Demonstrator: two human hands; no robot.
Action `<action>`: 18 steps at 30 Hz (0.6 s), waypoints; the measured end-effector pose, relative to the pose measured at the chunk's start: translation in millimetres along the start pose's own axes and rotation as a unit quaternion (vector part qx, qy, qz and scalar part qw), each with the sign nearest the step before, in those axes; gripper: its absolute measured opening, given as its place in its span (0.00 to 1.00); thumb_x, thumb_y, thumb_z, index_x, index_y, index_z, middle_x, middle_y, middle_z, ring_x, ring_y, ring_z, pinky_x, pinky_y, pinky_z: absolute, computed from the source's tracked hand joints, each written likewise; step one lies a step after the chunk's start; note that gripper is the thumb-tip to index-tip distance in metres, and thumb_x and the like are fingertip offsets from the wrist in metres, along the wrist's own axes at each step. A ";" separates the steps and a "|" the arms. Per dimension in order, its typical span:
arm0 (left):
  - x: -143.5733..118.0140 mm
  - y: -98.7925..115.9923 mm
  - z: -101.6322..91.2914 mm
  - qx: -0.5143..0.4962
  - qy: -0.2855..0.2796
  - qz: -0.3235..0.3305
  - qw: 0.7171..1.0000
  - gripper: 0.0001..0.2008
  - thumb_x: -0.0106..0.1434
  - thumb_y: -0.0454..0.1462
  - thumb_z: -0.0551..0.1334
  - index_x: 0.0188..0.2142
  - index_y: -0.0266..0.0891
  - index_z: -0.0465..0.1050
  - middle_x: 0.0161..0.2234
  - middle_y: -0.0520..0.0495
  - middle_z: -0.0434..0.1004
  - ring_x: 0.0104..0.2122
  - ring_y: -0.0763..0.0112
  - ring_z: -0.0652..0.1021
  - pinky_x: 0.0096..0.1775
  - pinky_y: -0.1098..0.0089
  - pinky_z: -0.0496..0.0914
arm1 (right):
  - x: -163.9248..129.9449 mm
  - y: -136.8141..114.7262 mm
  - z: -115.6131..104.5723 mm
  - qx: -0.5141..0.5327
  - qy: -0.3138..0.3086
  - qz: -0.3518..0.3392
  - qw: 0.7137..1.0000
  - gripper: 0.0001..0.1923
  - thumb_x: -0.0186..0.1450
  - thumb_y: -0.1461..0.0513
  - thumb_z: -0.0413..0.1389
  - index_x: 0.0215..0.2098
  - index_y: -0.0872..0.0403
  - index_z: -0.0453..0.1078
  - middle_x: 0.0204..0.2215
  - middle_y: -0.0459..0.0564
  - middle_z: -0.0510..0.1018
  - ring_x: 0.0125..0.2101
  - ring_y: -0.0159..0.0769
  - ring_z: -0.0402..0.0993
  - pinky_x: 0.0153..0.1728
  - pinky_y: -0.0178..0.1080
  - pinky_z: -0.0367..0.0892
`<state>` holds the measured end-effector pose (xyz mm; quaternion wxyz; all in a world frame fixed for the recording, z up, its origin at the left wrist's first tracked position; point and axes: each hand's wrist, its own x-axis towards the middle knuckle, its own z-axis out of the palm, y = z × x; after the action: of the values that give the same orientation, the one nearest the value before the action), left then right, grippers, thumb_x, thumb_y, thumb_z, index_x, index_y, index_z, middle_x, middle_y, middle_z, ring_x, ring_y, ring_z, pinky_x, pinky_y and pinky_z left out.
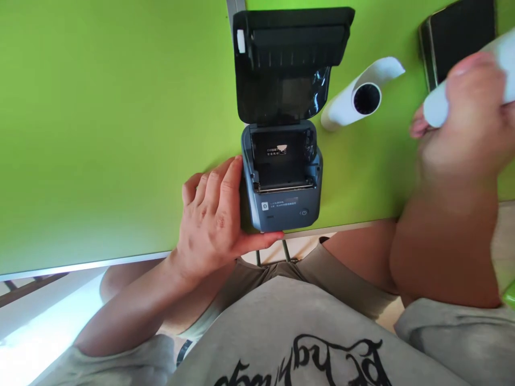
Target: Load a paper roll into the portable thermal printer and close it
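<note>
A dark grey label printer (pixel 281 214) stands near the table's front edge with its black lid (pixel 281 91) raised. The paper bay is exposed, and a small white scrap shows inside. My left hand (pixel 213 209) grips the printer's left side, its thumb along the front edge. At the far right my right hand (pixel 470 107), blurred, is closed around a white paper roll (pixel 436 111). Another white paper roll (pixel 341 110) with a black core stands right of the printer, its loose end curling away.
A black case-like object (pixel 458 37) lies at the upper right, partly behind my right hand. The green table (pixel 100 134) has a pale front edge close to my lap. A grey strip (pixel 236 6) runs behind the printer lid.
</note>
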<state>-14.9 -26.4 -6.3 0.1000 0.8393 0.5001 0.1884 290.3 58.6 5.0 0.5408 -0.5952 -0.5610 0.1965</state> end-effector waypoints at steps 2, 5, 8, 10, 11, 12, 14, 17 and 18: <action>0.2 -0.1 0.4 0.002 0.000 -0.001 1.000 0.57 0.59 0.74 0.49 0.71 0.35 0.50 0.57 0.32 0.74 0.51 0.47 0.77 0.54 0.55 0.64 | 2.5 9.3 -0.6 -0.059 0.005 -0.067 0.996 0.22 0.62 0.45 0.63 0.31 0.54 0.65 0.29 0.41 0.67 0.25 0.20 0.61 0.27 0.35 0.57; 0.5 0.2 0.4 -0.004 -0.002 -0.007 1.000 0.58 0.58 0.74 0.50 0.72 0.36 0.48 0.58 0.31 0.74 0.51 0.46 0.77 0.54 0.54 0.63 | 5.4 13.1 -0.3 -0.179 -0.078 -0.092 0.976 0.24 0.65 0.44 0.59 0.30 0.55 0.64 0.26 0.42 0.65 0.28 0.22 0.61 0.31 0.37 0.56; 0.9 0.6 -0.1 -0.005 -0.002 -0.007 1.000 0.59 0.57 0.74 0.50 0.72 0.34 0.49 0.58 0.30 0.74 0.51 0.45 0.77 0.54 0.54 0.63 | 6.1 8.8 -0.5 -0.249 -0.112 -0.079 0.959 0.24 0.64 0.42 0.57 0.32 0.55 0.67 0.27 0.46 0.70 0.28 0.26 0.63 0.33 0.38 0.57; 1.0 0.7 -0.3 0.001 -0.005 -0.003 1.000 0.58 0.58 0.74 0.50 0.72 0.33 0.49 0.58 0.30 0.74 0.51 0.45 0.77 0.54 0.53 0.64 | 6.1 7.4 -1.7 -0.285 -0.126 -0.084 0.946 0.26 0.64 0.40 0.55 0.35 0.55 0.67 0.30 0.49 0.73 0.31 0.30 0.67 0.36 0.39 0.61; 1.0 0.7 -0.4 0.004 -0.005 -0.002 1.000 0.58 0.59 0.74 0.49 0.72 0.33 0.49 0.58 0.30 0.74 0.51 0.45 0.77 0.54 0.53 0.64 | 6.2 7.9 -2.6 -0.294 -0.131 -0.088 0.943 0.27 0.64 0.39 0.55 0.36 0.54 0.67 0.32 0.50 0.73 0.34 0.32 0.69 0.39 0.40 0.62; 0.9 0.6 -0.4 0.006 -0.005 -0.002 1.000 0.58 0.59 0.74 0.49 0.72 0.33 0.49 0.58 0.30 0.74 0.51 0.45 0.77 0.53 0.53 0.64 | 6.3 9.2 -3.5 -0.294 -0.134 -0.094 0.942 0.28 0.64 0.38 0.54 0.37 0.54 0.67 0.33 0.51 0.73 0.36 0.33 0.71 0.41 0.41 0.64; 0.8 0.6 -0.4 0.005 -0.004 -0.003 1.000 0.58 0.58 0.74 0.49 0.72 0.34 0.48 0.57 0.31 0.74 0.50 0.46 0.77 0.53 0.52 0.65 | 7.0 13.2 -4.8 -0.274 -0.135 -0.112 0.946 0.27 0.65 0.39 0.54 0.39 0.55 0.68 0.36 0.52 0.74 0.40 0.36 0.72 0.44 0.42 0.65; 0.7 0.8 -0.6 0.000 -0.011 -0.010 1.000 0.58 0.58 0.74 0.49 0.73 0.37 0.46 0.58 0.32 0.74 0.51 0.46 0.76 0.53 0.51 0.65 | 8.0 17.2 -4.8 -0.257 -0.148 -0.132 0.946 0.22 0.64 0.45 0.59 0.41 0.55 0.69 0.38 0.52 0.74 0.40 0.34 0.71 0.45 0.42 0.65; 0.7 1.0 -0.7 -0.002 -0.013 -0.010 1.000 0.58 0.58 0.74 0.48 0.74 0.37 0.45 0.58 0.32 0.74 0.51 0.46 0.76 0.54 0.51 0.65 | 8.1 16.8 -4.8 -0.258 -0.157 -0.126 0.945 0.20 0.63 0.48 0.61 0.42 0.55 0.70 0.38 0.51 0.74 0.39 0.33 0.70 0.44 0.42 0.65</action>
<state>-14.1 -26.2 -5.2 0.1101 0.8362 0.5072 0.1770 304.4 67.3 -4.9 0.2941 -0.6000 -0.7410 0.0663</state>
